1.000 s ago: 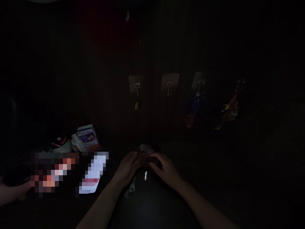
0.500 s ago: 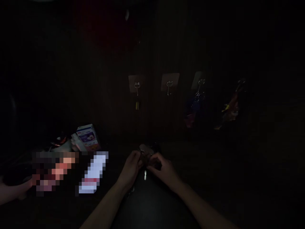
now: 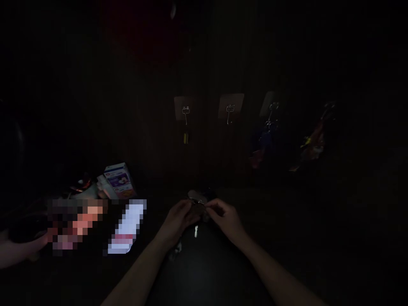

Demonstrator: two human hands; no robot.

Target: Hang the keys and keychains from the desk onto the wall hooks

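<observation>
Metal ring (image 3: 198, 202), between my left hand (image 3: 178, 219) and right hand (image 3: 227, 216), whose fingertips seem to pinch its two sides, should handle light, stiff and slippery, best held by its rim, above one bright key (image 3: 196, 231).

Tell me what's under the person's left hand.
Just below the left hand, a dim, pale cluster, apparently keys, shows past the forearm side of it. Whatever lies directly beneath the hand is covered and cannot be seen.
</observation>
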